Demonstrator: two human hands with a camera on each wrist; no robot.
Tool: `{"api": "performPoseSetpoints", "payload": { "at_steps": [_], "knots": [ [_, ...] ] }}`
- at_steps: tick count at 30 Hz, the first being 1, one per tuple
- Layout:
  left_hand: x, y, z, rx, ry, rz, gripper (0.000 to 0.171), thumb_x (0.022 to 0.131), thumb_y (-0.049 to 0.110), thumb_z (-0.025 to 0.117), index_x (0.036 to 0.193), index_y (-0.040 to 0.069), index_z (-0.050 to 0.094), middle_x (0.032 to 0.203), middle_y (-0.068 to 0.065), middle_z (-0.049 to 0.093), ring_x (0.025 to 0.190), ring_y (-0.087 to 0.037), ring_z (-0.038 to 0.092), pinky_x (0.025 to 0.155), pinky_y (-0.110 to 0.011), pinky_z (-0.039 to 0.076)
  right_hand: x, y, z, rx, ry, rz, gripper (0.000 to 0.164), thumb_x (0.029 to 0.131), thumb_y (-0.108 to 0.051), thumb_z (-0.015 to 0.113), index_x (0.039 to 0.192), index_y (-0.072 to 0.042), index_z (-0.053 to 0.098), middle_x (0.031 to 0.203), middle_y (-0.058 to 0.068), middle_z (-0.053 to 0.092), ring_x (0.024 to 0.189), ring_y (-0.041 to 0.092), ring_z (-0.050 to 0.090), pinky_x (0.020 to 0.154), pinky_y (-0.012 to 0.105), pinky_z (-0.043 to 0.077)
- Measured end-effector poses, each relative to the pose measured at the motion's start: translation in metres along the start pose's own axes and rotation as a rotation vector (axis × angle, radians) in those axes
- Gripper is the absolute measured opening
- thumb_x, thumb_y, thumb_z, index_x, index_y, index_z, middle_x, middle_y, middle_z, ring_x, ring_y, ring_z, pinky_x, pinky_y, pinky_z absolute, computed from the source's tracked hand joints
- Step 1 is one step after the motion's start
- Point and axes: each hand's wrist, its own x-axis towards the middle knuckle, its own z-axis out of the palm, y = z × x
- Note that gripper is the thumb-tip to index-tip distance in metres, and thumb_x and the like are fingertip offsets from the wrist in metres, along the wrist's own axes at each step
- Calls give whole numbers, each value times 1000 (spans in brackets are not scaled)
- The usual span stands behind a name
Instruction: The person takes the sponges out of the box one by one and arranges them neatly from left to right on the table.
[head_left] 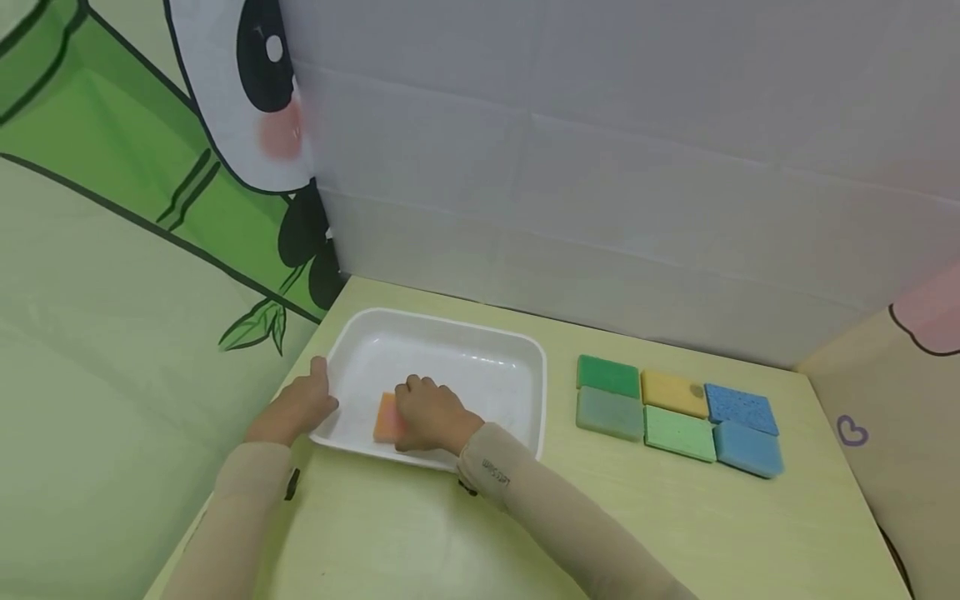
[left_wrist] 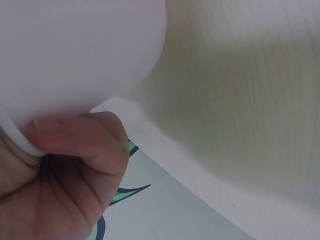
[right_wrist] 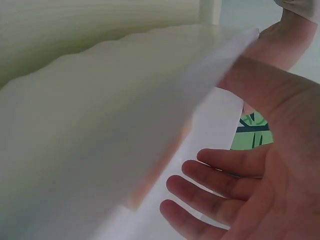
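A white rectangular tray (head_left: 450, 333) sits on the table. At its left end my left hand (head_left: 296, 408) grips the rim; the left wrist view has the fingers curled at the rim, against the tray's outer wall (left_wrist: 85, 50). An orange sponge (head_left: 385, 419) with a pinkish part lies in the tray near its front side. Over the sponge's right part is my right hand (head_left: 435, 414). In the right wrist view its fingers (right_wrist: 215, 182) are spread and apart from the sponge (right_wrist: 160, 172), with the thumb on the other side, partly behind the tray wall.
Right of the tray, several sponges lie in two rows on the table: a dark green sponge (head_left: 607, 376), a yellow sponge (head_left: 672, 393) and blue ones behind and in front, among others. A white wall (head_left: 562, 208) rises behind the table, and a printed green cloth (head_left: 150, 142) hangs at left.
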Motion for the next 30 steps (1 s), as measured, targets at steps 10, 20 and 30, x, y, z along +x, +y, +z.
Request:
{"api": "performPoseSetpoints", "payload": {
  "at_steps": [10,20,30],
  "knots": [
    [-1,2,1,-3,5,6,60,96,11,52,137,-9,14,100,-29,58,78,-31,59,71,-46,49,3,-2,10,-20,-33,57,67,81,-43,77,132,-7,54,119,5,54,105,19,51,82,32,49],
    [-3,9,4,-26,-26,-61,69,97,13,52,146,-8,7,112,-32,55,85,-32,58,75,-47,48,4,2,16,-24,-4,76,48,89,-27,70,129,-5,56,114,5,56,103,20,53,84,36,49],
    [-2,7,4,-7,-12,-34,64,96,11,53,140,-10,10,102,-31,56,81,-32,58,72,-47,48,-1,8,8,-45,42,55,58,83,-39,76,127,-7,57,115,4,57,104,20,54,86,37,48]
  ]
}}
